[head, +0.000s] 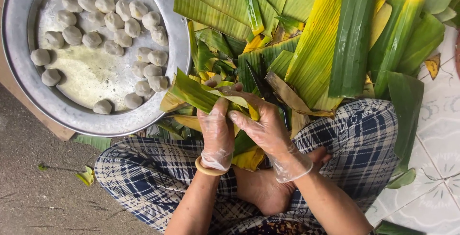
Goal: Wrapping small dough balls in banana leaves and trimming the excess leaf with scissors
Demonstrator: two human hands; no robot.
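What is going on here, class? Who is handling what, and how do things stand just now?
A person sits cross-legged on the floor in clear plastic gloves. The left hand and right hand both grip a folded banana leaf, with a pale dough ball showing at its fold. A heap of banana leaves lies in front. A round metal tray to the left holds many more grey dough balls.
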